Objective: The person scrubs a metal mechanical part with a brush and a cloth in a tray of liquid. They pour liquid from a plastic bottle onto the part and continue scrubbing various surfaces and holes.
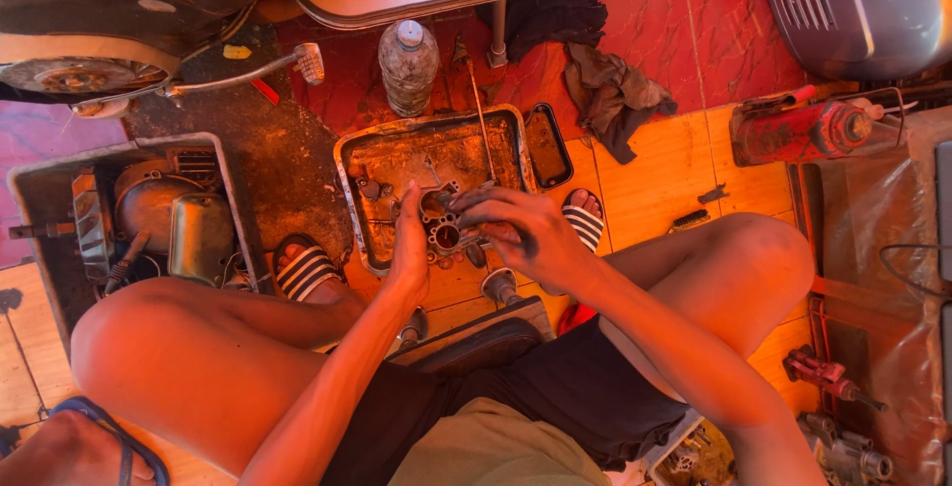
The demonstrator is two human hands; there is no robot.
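Grey cast-metal carburettor body with round bores sits at picture centre, over the near edge of a grimy rectangular metal tray on the tiled floor. I see my left hand grasping its 9 o'clock side, thumb up. My right hand covers its 3 o'clock side, fingers curled onto the top. At 12 o'clock beyond the tray stands a dusty clear plastic bottle; dark rags lie at 2 o'clock.
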